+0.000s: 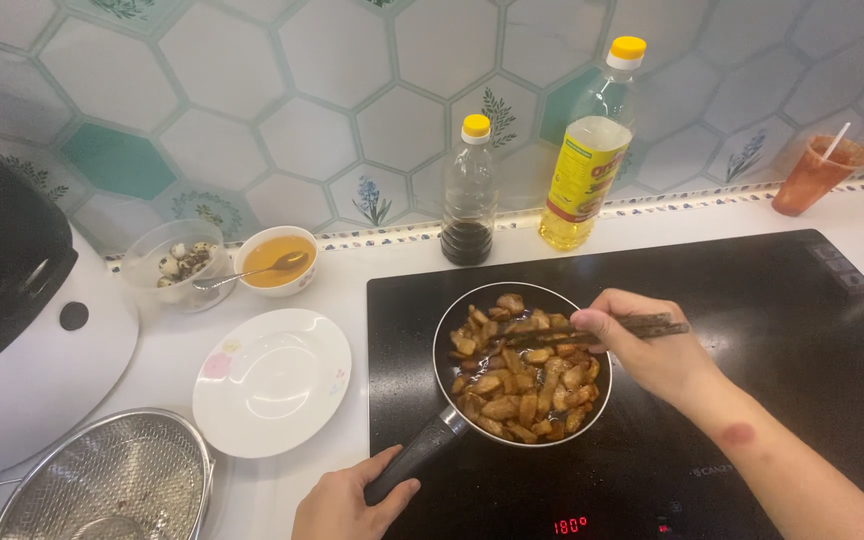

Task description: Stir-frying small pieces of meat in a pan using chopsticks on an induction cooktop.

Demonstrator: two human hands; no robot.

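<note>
- Head view: the left hand [352, 500] grips the handle of the frying pan [520, 362], which sits on the black cooktop [802, 330] full of browned pieces.
- The right hand [642, 345] pinches dark chopsticks [592, 332] over the food.
- Just left lies a white plate [272, 380]; a metal strainer [102, 480] sits at the near edge.
- Two bottles [472, 190] stand by the tiled wall, behind the pan.
- The cooktop's right half lies bare.
</note>
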